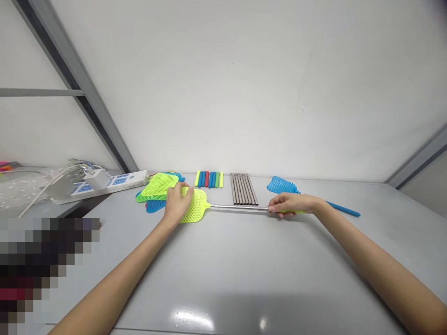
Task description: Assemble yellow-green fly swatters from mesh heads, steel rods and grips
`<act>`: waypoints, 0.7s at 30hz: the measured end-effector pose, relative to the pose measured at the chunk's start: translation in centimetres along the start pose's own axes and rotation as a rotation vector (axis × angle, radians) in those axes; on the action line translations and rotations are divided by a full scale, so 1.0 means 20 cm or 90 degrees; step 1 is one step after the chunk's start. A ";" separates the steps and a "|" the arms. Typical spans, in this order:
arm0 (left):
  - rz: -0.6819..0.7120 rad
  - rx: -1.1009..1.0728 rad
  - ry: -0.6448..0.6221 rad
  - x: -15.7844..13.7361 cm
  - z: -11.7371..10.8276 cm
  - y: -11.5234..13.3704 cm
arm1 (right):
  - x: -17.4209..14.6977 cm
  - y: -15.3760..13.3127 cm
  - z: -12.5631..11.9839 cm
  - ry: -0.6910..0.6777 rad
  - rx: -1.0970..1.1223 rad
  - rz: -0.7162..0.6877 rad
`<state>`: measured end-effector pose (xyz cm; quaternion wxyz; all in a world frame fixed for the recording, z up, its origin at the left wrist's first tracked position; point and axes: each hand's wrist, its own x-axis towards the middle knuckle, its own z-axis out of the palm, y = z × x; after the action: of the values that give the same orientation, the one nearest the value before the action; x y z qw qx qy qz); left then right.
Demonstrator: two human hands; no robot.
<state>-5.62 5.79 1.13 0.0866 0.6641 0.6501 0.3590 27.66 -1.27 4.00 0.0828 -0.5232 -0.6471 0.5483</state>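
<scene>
A yellow fly swatter (196, 208) lies crosswise in front of me, its perforated head to the left and its silver rod (240, 207) running right. My left hand (178, 202) grips the head, thumb and fingers bent over its upper part. Around the yellow handle, mostly hidden, my right hand (286, 204) is closed. Just left of my left hand is a pile of loose swatter heads: a yellow one (159, 186) on top, with green and blue ones (153, 206) under it. Behind my right hand lies a blue fly swatter (282, 185) with its blue handle pointing right.
Short coloured handles (209, 179) stand in a row near the wall. Beside them lie several metal tubes (243, 189), side by side. A white power strip (115, 183) with a plugged-in adapter, cables and clear plastic wrap (38, 186) occupy the left. The wall (244, 93) closes the back.
</scene>
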 end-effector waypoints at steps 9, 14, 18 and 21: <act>0.178 0.038 0.010 -0.10 -0.01 0.11 | 0.05 0.02 0.04 -0.037 0.031 -0.012; 0.464 -0.011 -0.289 -0.22 -0.01 0.20 | 0.06 0.02 0.06 -0.028 0.034 -0.027; 0.465 -0.017 -0.369 -0.27 0.02 0.21 | 0.07 0.01 0.09 -0.025 0.024 -0.036; 0.446 0.014 -0.394 -0.27 0.02 0.20 | 0.07 0.01 0.10 -0.020 0.020 -0.043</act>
<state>-1.64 0.28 1.22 0.1431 0.9202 0.3343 0.1451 25.79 -1.57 2.43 0.0995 -0.4909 -0.6569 0.5636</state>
